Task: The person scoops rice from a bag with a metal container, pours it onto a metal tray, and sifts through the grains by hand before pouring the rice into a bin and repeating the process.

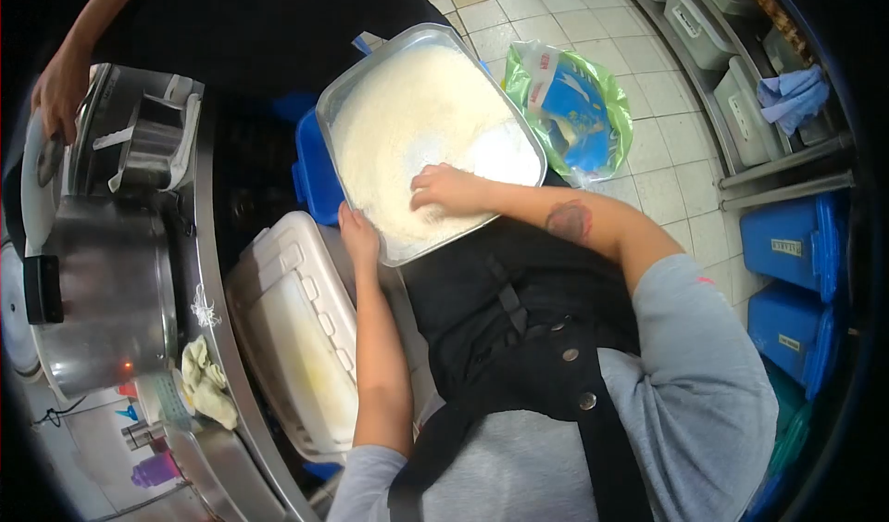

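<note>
A rectangular metal tray (532,168) holds a broad layer of pale, crumb-like powder (398,105), with a whiter patch of powder (500,156) at its right side. My left hand (359,235) grips the tray's lower left edge. Inside the tray my right hand (449,191) rests in the powder, its fingers curled and partly sunk in it; whether they hold any powder is hidden. Right of the tray, a green and clear plastic bag (616,119) with blue inside stands on the floor.
A co-worker's hand (57,96) holds a lid above a large steel pot (111,300) at the left. A beige lidded bin (306,337) stands below the tray. Blue bins (787,244) and a metal shelf (787,168) line the right side.
</note>
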Available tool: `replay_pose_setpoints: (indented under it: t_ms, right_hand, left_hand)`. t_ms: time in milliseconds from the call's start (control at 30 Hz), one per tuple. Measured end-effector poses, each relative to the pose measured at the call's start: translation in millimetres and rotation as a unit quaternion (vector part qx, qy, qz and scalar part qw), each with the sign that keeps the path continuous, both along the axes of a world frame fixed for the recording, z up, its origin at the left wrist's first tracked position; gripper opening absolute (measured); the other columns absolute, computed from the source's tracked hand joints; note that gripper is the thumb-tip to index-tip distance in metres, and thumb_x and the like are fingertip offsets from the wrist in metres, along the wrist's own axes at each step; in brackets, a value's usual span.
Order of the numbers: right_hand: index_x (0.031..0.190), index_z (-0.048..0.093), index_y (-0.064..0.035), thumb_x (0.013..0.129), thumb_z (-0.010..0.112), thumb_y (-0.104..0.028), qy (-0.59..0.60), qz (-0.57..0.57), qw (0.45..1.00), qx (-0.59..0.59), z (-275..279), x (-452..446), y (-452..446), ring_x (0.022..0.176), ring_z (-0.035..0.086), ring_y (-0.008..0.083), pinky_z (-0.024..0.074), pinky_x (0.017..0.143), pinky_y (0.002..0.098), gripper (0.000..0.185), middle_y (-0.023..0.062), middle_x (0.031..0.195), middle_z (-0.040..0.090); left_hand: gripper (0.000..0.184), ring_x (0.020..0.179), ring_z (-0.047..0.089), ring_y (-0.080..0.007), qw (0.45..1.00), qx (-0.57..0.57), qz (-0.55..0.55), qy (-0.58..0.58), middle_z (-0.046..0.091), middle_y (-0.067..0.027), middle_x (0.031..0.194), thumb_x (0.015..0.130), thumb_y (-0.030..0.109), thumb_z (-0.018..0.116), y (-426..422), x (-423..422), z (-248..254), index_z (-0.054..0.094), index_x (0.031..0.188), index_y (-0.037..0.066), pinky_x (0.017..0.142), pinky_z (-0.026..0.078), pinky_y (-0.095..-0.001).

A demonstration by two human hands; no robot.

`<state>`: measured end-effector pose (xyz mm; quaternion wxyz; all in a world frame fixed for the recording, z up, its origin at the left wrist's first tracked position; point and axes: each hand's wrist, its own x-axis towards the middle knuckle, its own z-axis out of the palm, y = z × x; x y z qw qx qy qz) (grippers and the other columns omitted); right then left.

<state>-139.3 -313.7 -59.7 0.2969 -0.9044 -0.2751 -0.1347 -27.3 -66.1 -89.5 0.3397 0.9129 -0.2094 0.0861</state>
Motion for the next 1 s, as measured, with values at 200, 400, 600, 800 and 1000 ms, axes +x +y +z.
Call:
replay_pose_setpoints:
  t_ms: [200,400,600,800,1000]
  right_hand:
    - [0.096,0.068,-0.0078,0.075,0.059,-0.002,0.061,-0.138,0.988,0.021,13.9,33.1,-42.5,0.086,0.064,0.0375,0.0503,0.082,0.0437,0.024,0.0162,0.090,0.066]
    - [0.105,0.068,-0.0073,0.074,0.068,-0.007,0.093,-0.077,0.974,0.193,58.0,71.5,-61.1,0.102,0.064,0.0313,0.0498,0.089,0.0371,0.031,0.0154,0.107,0.068]
    - [0.125,0.059,-0.0163,0.070,0.075,-0.042,0.074,-0.366,0.928,-0.019,19.4,39.7,-76.8,0.134,0.038,0.0357,0.0314,0.107,0.0519,0.063,0.0141,0.142,0.045]
    - [0.118,0.062,-0.0188,0.068,0.076,-0.047,0.036,-0.223,0.974,-0.018,7.6,-11.8,-12.4,0.127,0.041,0.0343,0.0326,0.102,0.0528,0.059,0.0104,0.132,0.050]
    - [0.103,0.065,-0.0122,0.072,0.072,-0.019,0.020,-0.076,0.997,-0.013,10.3,-2.5,-15.2,0.095,0.060,0.0321,0.0488,0.080,0.0413,0.032,0.0103,0.098,0.060]
  left_hand:
    - [0.037,0.120,0.047,-0.0436,1.000,-0.008,-0.005,0.008,0.049,-0.0292,0.130,0.095,0.009,0.041,-1.8,2.4,2.6,0.047,0.125,-0.011,0.103,0.037,-0.0433]
    - [0.036,0.120,0.048,-0.0437,1.000,-0.021,-0.004,0.007,0.049,-0.0287,0.130,0.094,0.009,0.041,-0.4,2.1,-1.1,0.048,0.125,-0.010,0.103,0.037,-0.0433]
    - [0.036,0.120,0.047,-0.0428,0.999,-0.029,0.014,0.022,0.048,-0.0277,0.131,0.094,0.009,0.041,-2.0,3.5,-1.1,0.049,0.124,-0.009,0.103,0.037,-0.0429]
    - [0.037,0.123,0.046,-0.0411,0.999,-0.032,0.010,0.039,0.047,-0.0265,0.133,0.095,0.010,0.041,0.8,6.4,-6.1,0.048,0.126,-0.009,0.105,0.036,-0.0417]
    - [0.038,0.125,0.045,-0.0405,0.999,-0.039,0.010,0.032,0.046,-0.0260,0.134,0.095,0.011,0.041,2.7,8.5,-11.0,0.047,0.127,-0.010,0.106,0.035,-0.0410]
